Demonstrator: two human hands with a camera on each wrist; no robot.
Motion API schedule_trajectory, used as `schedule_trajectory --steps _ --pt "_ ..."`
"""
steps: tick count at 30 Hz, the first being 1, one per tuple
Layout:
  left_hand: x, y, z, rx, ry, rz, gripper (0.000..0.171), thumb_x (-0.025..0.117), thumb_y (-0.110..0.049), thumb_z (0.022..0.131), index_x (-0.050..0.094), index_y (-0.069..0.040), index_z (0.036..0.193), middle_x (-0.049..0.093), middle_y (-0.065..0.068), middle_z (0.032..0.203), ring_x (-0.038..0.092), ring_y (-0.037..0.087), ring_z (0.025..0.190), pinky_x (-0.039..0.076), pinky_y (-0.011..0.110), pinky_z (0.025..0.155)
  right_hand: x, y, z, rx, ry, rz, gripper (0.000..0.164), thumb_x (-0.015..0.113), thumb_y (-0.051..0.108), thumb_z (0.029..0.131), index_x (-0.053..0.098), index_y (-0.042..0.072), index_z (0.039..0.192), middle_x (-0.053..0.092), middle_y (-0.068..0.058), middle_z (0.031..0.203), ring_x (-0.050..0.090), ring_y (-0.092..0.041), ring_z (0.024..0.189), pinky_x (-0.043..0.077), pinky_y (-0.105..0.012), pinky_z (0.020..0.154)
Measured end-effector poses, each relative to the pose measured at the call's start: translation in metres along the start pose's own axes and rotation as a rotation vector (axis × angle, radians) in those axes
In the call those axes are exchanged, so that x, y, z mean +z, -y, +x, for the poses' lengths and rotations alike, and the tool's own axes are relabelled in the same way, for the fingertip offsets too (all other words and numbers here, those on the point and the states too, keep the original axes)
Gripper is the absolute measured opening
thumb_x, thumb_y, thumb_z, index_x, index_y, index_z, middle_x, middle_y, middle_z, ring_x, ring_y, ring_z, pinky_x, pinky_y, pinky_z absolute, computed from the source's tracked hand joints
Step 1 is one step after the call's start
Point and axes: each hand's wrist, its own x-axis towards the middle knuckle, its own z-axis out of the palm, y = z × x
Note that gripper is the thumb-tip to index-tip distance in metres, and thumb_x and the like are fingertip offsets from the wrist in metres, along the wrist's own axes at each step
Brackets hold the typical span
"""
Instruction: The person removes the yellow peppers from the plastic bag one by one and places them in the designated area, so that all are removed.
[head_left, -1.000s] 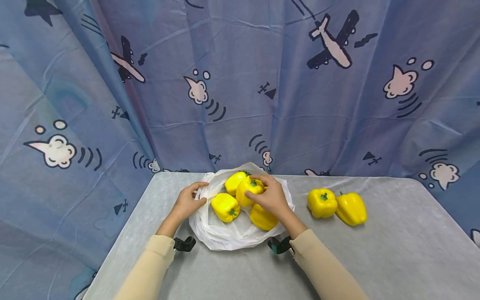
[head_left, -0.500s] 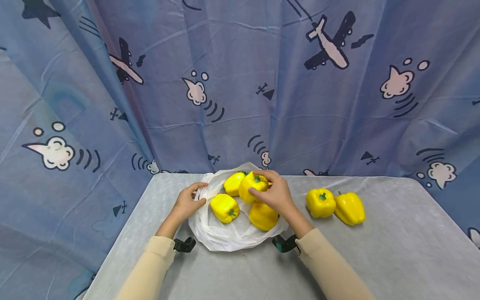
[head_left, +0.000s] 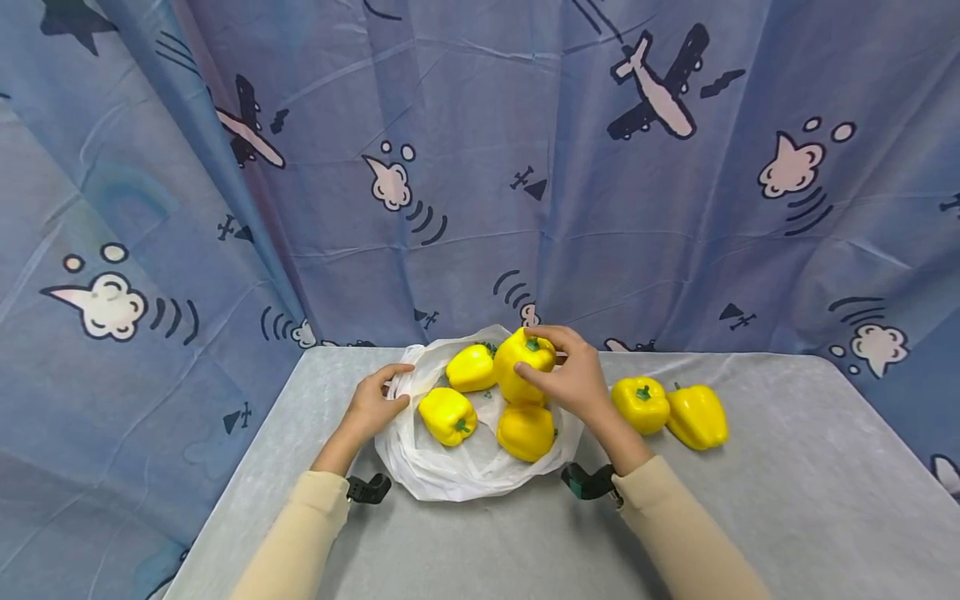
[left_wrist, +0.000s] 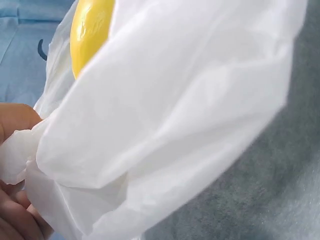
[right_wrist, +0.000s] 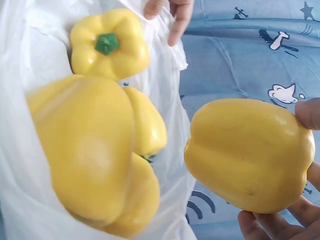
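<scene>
A white plastic bag (head_left: 472, 482) lies wide open on the table, with several yellow bell peppers in it, among them one pepper (head_left: 448, 415) at the left and another (head_left: 527, 433) at the near right. My left hand (head_left: 372, 404) is at the bag's left rim, and in the left wrist view its fingers (left_wrist: 20, 212) and thumb pinch the gathered plastic. My right hand (head_left: 577, 377) holds a yellow bell pepper (head_left: 521, 367) between thumb and fingertips, raised over the bag's far right part. In the right wrist view this held pepper (right_wrist: 250, 155) is beside the bag's contents, stem hidden.
Two more yellow bell peppers stand on the table to the right of the bag: an upright one (head_left: 641, 406) and a tilted one (head_left: 697, 417) against it. A grey-white cloth covers the table (head_left: 795, 500). A blue printed curtain (head_left: 465, 167) hangs behind.
My right hand has lifted the bell pepper up and to the right, away from the other peppers in the bag. The left hand stays at the bag's rim.
</scene>
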Motion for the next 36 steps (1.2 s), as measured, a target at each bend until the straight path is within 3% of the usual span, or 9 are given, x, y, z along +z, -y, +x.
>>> schedule_trajectory --steps 6,13,26,28,33,36 --pt "-0.001 0.003 0.001 0.006 -0.01 -0.001 0.048 0.065 -0.005 0.082 0.061 -0.017 0.128 0.058 0.015 0.131 0.056 0.026 0.086 0.047 0.029 0.07 -0.013 0.004 0.0 -0.004 -0.024 -0.017 0.049 0.079 0.023 0.077 0.065 0.014 0.123 0.059 -0.012 0.128 0.057 -0.031 0.114 0.052 -0.049 0.088" --pt "0.0 0.001 -0.002 0.058 -0.048 -0.003 0.046 0.064 -0.003 0.08 0.063 -0.015 0.124 0.06 0.018 0.125 0.054 0.023 0.08 0.046 0.027 0.065 -0.028 0.005 0.001 -0.002 -0.056 -0.03 0.05 0.079 0.021 0.077 0.065 0.012 0.124 0.058 -0.013 0.13 0.056 -0.032 0.115 0.052 -0.049 0.089" --pt "-0.002 0.0 0.0 -0.003 -0.002 0.011 0.047 0.065 -0.005 0.083 0.06 -0.016 0.129 0.058 0.014 0.131 0.055 0.023 0.085 0.046 0.026 0.068 -0.063 -0.007 -0.005 0.019 -0.132 -0.091 0.048 0.077 0.021 0.08 0.064 0.009 0.125 0.057 -0.015 0.131 0.054 -0.034 0.115 0.05 -0.051 0.09" --pt "-0.002 0.0 -0.001 0.004 -0.006 0.014 0.047 0.065 -0.005 0.083 0.061 -0.016 0.128 0.058 0.015 0.13 0.056 0.024 0.085 0.047 0.027 0.067 -0.069 -0.009 -0.007 0.023 -0.145 -0.11 0.049 0.077 0.023 0.08 0.064 0.01 0.125 0.057 -0.014 0.131 0.054 -0.033 0.115 0.051 -0.045 0.089" --pt "-0.002 0.002 0.0 0.011 -0.009 0.014 0.047 0.066 -0.005 0.082 0.061 -0.016 0.128 0.059 0.015 0.13 0.058 0.026 0.087 0.049 0.029 0.07 -0.084 -0.016 -0.009 0.023 -0.187 -0.138 0.05 0.078 0.023 0.079 0.064 0.01 0.125 0.059 -0.012 0.13 0.055 -0.029 0.112 0.043 -0.013 0.081" --pt "-0.002 0.002 0.0 0.009 -0.011 0.014 0.047 0.066 -0.006 0.082 0.061 -0.016 0.128 0.059 0.015 0.13 0.058 0.026 0.087 0.048 0.028 0.07 -0.092 -0.018 -0.01 0.012 -0.219 -0.153 0.049 0.079 0.021 0.079 0.065 0.009 0.124 0.06 -0.013 0.129 0.055 -0.025 0.108 0.039 -0.006 0.077"
